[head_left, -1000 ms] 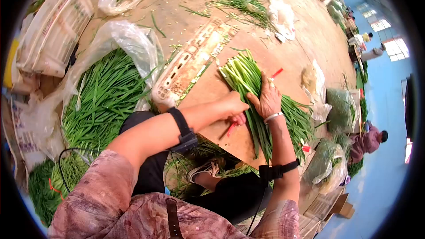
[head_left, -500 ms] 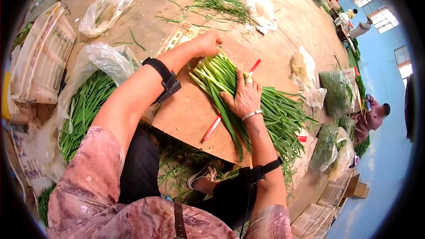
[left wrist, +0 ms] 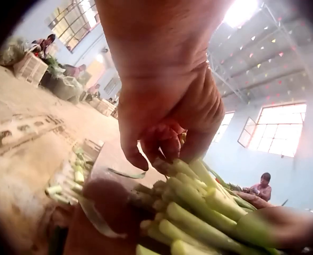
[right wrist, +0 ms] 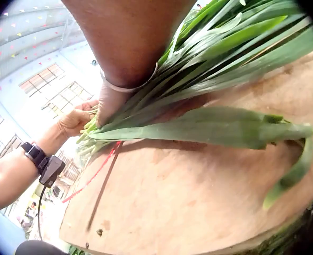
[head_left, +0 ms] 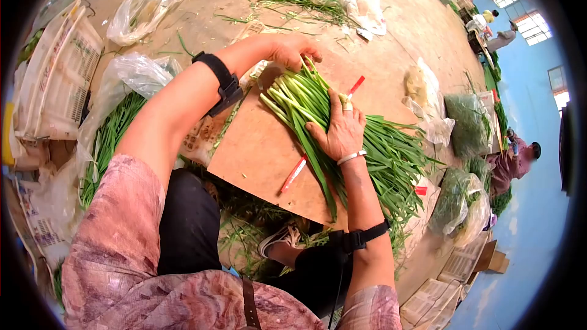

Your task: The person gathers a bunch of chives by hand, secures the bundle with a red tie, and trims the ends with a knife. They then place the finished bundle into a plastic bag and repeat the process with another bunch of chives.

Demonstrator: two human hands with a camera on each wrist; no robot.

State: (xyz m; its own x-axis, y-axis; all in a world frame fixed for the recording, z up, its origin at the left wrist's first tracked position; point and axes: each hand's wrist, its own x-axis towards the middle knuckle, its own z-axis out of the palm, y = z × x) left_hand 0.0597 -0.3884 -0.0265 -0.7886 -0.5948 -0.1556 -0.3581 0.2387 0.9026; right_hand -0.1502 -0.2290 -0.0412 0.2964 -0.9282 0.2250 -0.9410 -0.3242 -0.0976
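A bundle of green stalks with pale ends lies across a brown board. The right hand lies over the bundle, thumb on one side and fingers on the other. At the far pale ends is the left hand, its fingers bent around a few stalk tips; the left wrist view shows these fingertips at the cut ends. A red and white strip passes beneath the bundle. In the right wrist view leaves spread over the board.
An open plastic bag of greens stands at the left beside white crates. Loose greens and plastic bags lie on the floor ahead. Bagged greens and a seated person are at the right.
The left hand has moved from beside the bundle, over the red strip, up to the pale ends. The right hand has stayed on the bundle.
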